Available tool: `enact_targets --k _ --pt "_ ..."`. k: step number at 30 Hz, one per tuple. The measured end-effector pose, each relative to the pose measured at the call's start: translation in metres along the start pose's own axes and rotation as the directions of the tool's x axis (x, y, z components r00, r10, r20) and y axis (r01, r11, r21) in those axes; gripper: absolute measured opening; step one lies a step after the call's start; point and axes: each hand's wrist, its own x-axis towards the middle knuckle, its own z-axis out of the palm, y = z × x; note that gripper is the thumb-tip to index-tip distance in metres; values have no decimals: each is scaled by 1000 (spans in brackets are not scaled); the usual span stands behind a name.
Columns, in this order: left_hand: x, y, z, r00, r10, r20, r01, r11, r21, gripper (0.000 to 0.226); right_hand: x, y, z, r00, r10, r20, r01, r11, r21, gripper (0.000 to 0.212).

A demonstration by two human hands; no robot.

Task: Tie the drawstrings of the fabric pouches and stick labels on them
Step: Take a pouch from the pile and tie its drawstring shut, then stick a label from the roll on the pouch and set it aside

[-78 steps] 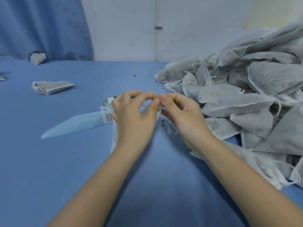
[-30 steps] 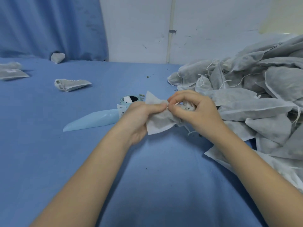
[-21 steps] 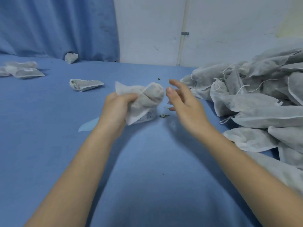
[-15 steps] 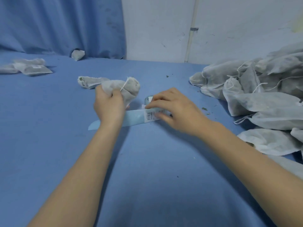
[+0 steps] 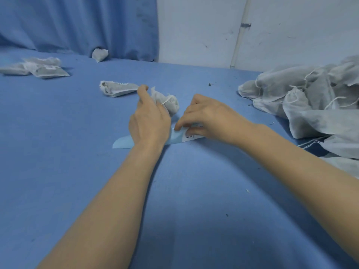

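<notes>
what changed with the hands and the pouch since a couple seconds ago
Both hands were working the pouch's drawstring together. The right hand let go and came down onto the blue label strip, its fingers now at the white label. The left hand kept the pouch. The pouch pile on the right stayed put.

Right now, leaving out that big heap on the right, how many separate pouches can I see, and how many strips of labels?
Pouch held in the left hand: 1
Loose pouches lying on the table: 4
Label strip under the right hand: 1
Total: 6
</notes>
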Motion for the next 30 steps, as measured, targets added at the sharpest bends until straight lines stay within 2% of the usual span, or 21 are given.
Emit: enact_targets --k 2,5,11,14,16,26,30 --pt "1 0 2 1000 4 14 -4 1000 3 40 1 2 1 1000 -15 -6 15 1000 18 22" --pt "0 -1 3 1000 26 14 -26 1000 12 39 -1 3 1 990 -98 -99 99 995 14 16" --pt "0 -1 3 1000 2 18 -2 1000 15 36 -8 1 -1 923 -342 -177 320 937 -143 7" --pt "1 -2 5 1000 0 19 0 1000 31 36 -11 3 -2 891 -418 -174 378 898 -223 12" --pt "2 -3 6 1000 -3 20 2 999 40 35 -13 5 -2 891 -426 -156 383 891 -244 16" --pt "7 -7 7 999 -22 -24 23 998 56 31 -46 4 0 916 -373 -148 316 898 -305 12" --pt "7 -7 5 999 -20 -49 21 999 34 31 -60 -5 -6 947 -278 -162 242 947 -209 29"
